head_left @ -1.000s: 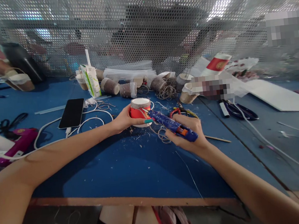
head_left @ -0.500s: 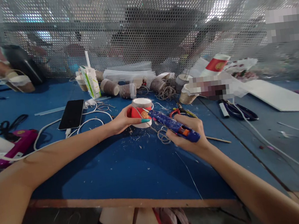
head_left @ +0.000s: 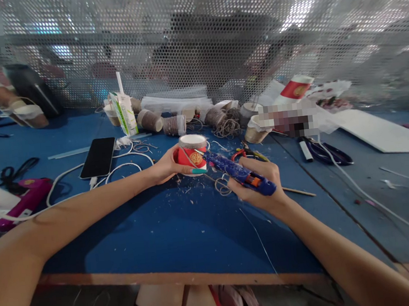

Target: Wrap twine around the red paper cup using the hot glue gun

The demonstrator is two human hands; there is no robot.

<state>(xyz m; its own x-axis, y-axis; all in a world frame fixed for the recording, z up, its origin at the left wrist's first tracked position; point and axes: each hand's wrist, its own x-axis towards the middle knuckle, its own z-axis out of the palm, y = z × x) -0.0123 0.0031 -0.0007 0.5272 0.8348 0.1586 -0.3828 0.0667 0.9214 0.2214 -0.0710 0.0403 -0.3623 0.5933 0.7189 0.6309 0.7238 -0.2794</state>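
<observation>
My left hand (head_left: pixel 167 165) is wrapped round a red and white paper cup (head_left: pixel 192 152) that stands upside down on the blue table (head_left: pixel 168 225). My right hand (head_left: pixel 262 186) grips a blue glue gun (head_left: pixel 237 172), its nozzle pointing left and touching the cup's side. A loop of thin twine (head_left: pixel 222 185) lies on the table between the two hands, under the gun.
A black phone (head_left: pixel 98 157) with white cables lies to the left, a pink tool (head_left: pixel 16 204) further left. Twine-wrapped cups (head_left: pixel 175 124), a drink carton (head_left: pixel 124 111), scissors (head_left: pixel 327 152) and pliers (head_left: pixel 246 152) crowd the back. A perforated metal screen (head_left: pixel 192 37) walls the far side.
My left hand has turned the cup, so a gold emblem now faces me. The glue gun stays at the cup's side.
</observation>
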